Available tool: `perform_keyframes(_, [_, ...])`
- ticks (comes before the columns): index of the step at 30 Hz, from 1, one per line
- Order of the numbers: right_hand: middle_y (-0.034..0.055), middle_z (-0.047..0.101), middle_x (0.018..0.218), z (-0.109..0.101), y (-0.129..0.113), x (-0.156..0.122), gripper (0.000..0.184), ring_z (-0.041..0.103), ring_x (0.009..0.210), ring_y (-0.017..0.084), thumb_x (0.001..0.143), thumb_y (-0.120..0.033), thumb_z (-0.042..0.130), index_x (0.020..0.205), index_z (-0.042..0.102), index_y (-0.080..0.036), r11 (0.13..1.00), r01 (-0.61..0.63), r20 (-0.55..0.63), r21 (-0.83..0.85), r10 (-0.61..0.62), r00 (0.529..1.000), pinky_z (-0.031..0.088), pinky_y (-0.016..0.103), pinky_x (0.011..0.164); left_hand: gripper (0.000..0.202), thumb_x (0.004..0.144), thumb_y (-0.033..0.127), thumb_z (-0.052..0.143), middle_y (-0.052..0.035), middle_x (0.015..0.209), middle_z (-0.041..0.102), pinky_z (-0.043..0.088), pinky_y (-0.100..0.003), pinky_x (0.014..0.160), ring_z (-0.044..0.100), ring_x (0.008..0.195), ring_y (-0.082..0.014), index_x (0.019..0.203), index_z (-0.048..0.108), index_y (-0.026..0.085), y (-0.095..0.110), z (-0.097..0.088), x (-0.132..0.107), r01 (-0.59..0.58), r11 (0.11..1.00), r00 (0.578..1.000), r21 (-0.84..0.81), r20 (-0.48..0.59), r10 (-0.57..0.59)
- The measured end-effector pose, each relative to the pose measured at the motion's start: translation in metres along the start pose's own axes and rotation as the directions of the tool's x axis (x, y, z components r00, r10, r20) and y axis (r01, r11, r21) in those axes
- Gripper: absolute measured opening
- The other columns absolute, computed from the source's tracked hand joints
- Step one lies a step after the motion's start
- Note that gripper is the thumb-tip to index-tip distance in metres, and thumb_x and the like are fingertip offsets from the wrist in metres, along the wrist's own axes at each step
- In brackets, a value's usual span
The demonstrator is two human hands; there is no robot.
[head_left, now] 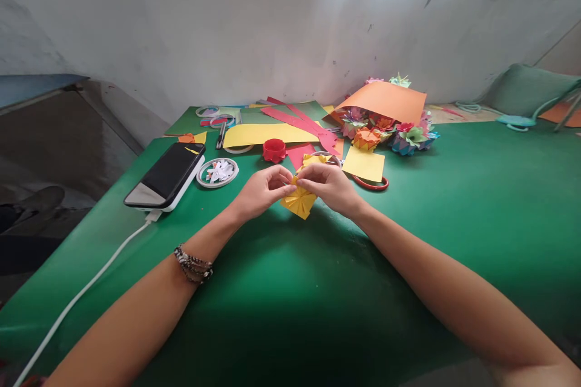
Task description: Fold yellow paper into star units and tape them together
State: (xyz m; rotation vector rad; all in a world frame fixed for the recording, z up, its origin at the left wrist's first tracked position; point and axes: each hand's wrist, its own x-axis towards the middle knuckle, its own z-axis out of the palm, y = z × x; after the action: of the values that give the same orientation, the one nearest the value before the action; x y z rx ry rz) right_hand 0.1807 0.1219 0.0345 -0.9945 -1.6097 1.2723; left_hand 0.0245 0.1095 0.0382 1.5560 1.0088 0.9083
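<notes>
We are pinching a folded yellow paper (pixel 298 199) between both hands, left hand (pixel 263 189) and right hand (pixel 330 184) gripping its top edge. We are holding it just above the green table (pixel 476 205), near a phone (pixel 167 174).

A green-covered table (pixel 454 205) stands against a scuffed whitish wall (pixel 227 24).

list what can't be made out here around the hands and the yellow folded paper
Head view only:
Yellow pleated paper piece: its top edge is hidden by the fingers of the left hand and right hand.
Multicoloured folded paper flowers: partly covered by the orange paper sheet.
Red curved loop: the rest lies under the square yellow paper sheet.
White cable: cut off by the bottom-left edge.
</notes>
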Motion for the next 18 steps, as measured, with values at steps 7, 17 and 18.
perform_keyframes(7, [-0.0019, 0.057, 0.061, 0.0054, 0.0008, -0.0033, 0.004, 0.053, 0.057, 0.007, 0.065, -0.018, 0.058, 0.063, 0.058, -0.015, 0.994, 0.08, -0.027, -0.071, -0.082, 0.996, 0.043, 0.022, 0.055, 0.033, 0.058, 0.036, 0.068, 0.0059, 0.061, 0.048, 0.037, -0.018, 0.052, 0.047, 0.058, -0.0072, 0.066, 0.045, 0.015, -0.0004, 0.0026, 0.0001, 0.06, 0.995, 0.998, -0.078, -0.006, -0.061])
perform_keyframes(17, [-0.0048, 0.05, 0.061, 0.0059, -0.004, -0.0027, 0.004, 0.047, 0.054, 0.005, 0.067, -0.014, 0.055, 0.067, 0.051, -0.015, 0.995, 0.094, -0.032, 0.022, -0.093, 0.995, 0.039, 0.019, 0.05, 0.033, 0.059, 0.041, 0.065, 0.0035, 0.061, 0.053, 0.038, -0.019, 0.054, 0.05, 0.058, -0.0084, 0.067, 0.05, 0.014, 0.0011, 0.0009, 0.0025, 0.024, 0.996, 0.997, -0.091, -0.072, -0.031])
perform_keyframes(18, [-0.0053, 0.049, 0.06, 0.0059, -0.0042, -0.003, 0.005, 0.046, 0.053, 0.005, 0.067, -0.014, 0.054, 0.068, 0.05, -0.016, 0.995, 0.091, -0.024, 0.031, -0.09, 0.996, 0.038, 0.019, 0.049, 0.032, 0.06, 0.041, 0.064, 0.0034, 0.06, 0.053, 0.038, -0.019, 0.053, 0.05, 0.057, -0.0083, 0.067, 0.05, 0.014, 0.001, 0.001, 0.0023, 0.007, 0.997, 0.996, -0.078, -0.083, -0.013])
